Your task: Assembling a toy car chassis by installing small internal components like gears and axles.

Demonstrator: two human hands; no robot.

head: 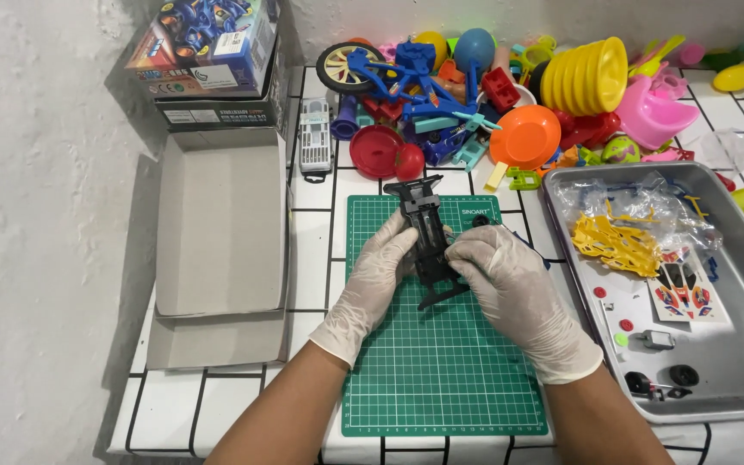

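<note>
Both hands are gloved in white and closed on a black toy car frame (430, 250), which stands up off the green cutting mat (441, 362) at the middle of the table (312, 215). The left hand (370, 284) cups the frame's left side, while the right hand (510, 284) pinches its right edge with the fingertips; what exactly sits under those fingertips I cannot tell. A small black wheel (480, 221) lies on the mat just beside the right hand.

From where I stand, the grip looks delicate. Thin plastic held at the edges could snap or spring loose if squeezed hard, and loose gloves dull the feel for tiny pieces. Anything dropped could roll off the mat and get lost in the heap of colourful toys (510, 95) behind it. The metal tray (734, 362) on the right holds a yellow parts frame (617, 245), a sticker sheet (680, 293) and a small motor (658, 339); a careless right elbow could knock it. An open cardboard box (221, 232) lies well to the left.
</note>
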